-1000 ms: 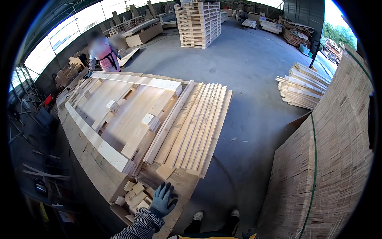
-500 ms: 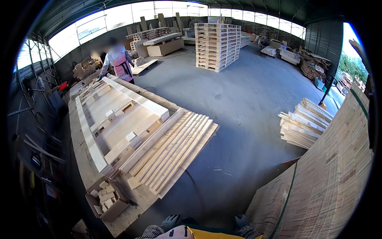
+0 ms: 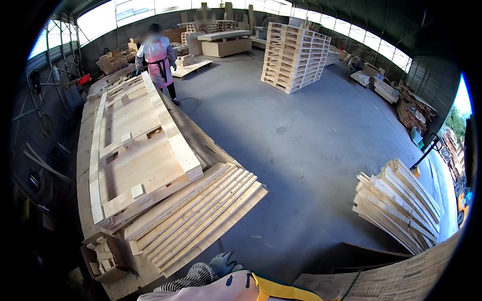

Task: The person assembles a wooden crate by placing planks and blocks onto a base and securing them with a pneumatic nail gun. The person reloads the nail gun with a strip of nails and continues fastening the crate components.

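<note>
My left hand (image 3: 222, 262), in a grey-blue glove with a striped sleeve, hangs low near my chest, close to the front edge of a layer of long pale planks (image 3: 201, 215). Its fingers are apart and it holds nothing. The planks lie side by side on a long workbench (image 3: 83, 150). A partly built pallet frame (image 3: 135, 150) with wooden blocks lies beyond them. A cardboard box of small wooden blocks (image 3: 103, 256) sits at the bench's near corner, left of my hand. My right hand is out of view.
A person in a pink apron (image 3: 159, 62) stands at the far end of the bench. A tall stack of finished pallets (image 3: 293, 57) stands on the concrete floor. A fanned pile of slats (image 3: 396, 205) lies at the right, with stacked boards (image 3: 401, 281) beside me.
My left hand has drawn back from the box of blocks to my chest. The view has swung up and to the right, away from the bench.
</note>
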A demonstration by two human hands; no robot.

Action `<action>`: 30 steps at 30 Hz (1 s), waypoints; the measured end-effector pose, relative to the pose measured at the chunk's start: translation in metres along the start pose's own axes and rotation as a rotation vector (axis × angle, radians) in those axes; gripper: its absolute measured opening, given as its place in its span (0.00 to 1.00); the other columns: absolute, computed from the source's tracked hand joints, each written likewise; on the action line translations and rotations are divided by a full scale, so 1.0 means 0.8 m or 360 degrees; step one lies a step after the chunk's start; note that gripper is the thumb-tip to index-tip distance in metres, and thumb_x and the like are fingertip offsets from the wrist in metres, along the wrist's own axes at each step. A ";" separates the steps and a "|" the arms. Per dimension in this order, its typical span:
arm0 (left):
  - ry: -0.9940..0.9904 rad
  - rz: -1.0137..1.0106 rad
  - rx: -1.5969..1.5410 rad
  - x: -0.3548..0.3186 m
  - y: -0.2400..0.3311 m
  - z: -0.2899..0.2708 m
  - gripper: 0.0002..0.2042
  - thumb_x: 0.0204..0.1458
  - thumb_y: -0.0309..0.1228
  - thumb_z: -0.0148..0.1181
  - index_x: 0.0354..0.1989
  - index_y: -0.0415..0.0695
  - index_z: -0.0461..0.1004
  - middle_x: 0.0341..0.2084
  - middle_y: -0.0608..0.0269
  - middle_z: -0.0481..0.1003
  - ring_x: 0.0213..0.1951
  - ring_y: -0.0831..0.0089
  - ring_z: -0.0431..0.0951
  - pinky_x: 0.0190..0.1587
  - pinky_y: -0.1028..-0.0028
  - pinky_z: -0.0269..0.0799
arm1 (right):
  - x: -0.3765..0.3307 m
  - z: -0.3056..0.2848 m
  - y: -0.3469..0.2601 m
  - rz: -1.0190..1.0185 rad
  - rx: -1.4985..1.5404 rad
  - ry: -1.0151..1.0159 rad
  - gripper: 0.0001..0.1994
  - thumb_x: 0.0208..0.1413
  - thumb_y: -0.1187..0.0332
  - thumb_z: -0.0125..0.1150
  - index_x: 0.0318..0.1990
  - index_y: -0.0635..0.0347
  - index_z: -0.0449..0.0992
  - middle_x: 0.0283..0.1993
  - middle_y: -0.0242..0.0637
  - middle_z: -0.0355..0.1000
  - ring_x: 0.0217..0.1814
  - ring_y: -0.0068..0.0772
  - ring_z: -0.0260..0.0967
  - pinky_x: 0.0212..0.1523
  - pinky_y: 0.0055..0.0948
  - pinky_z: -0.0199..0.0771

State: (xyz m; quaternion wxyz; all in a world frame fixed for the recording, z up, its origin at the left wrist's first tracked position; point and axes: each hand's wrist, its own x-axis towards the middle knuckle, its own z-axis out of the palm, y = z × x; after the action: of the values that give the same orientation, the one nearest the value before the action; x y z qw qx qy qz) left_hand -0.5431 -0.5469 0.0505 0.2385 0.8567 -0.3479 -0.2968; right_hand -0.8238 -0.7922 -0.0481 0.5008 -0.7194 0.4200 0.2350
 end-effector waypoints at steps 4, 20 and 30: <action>0.0148 0.0059 0.0038 0.102 0.049 -0.034 0.29 0.55 0.49 0.53 0.61 0.44 0.62 0.58 0.49 0.66 0.59 0.51 0.64 0.60 0.58 0.61 | 0.019 -0.154 -0.025 0.0146 0.0042 0.0120 0.18 0.56 0.56 0.55 0.47 0.58 0.72 0.41 0.41 0.72 0.39 0.42 0.70 0.39 0.38 0.71; 0.0435 -0.0725 -0.0282 0.311 0.115 0.038 0.30 0.55 0.50 0.51 0.61 0.44 0.64 0.58 0.50 0.66 0.61 0.53 0.64 0.63 0.63 0.59 | 0.371 -0.636 -0.150 0.0240 0.0607 0.0185 0.11 0.56 0.58 0.54 0.33 0.55 0.74 0.21 0.34 0.70 0.21 0.34 0.67 0.24 0.34 0.67; 0.0961 -0.0816 -0.0659 0.511 0.106 -0.091 0.22 0.60 0.39 0.50 0.61 0.43 0.65 0.53 0.50 0.72 0.54 0.58 0.73 0.55 0.67 0.69 | 0.519 -0.742 -0.394 -0.0142 -0.0927 -0.0090 0.20 0.52 0.54 0.57 0.45 0.61 0.77 0.41 0.50 0.76 0.45 0.46 0.73 0.46 0.36 0.71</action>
State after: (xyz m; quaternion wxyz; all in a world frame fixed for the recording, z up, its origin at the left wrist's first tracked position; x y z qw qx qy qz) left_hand -0.2949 -0.8882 0.0147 0.4145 0.8978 0.0277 -0.1462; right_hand -0.3853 -1.4447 0.0320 0.2947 -0.8438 0.2887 0.3432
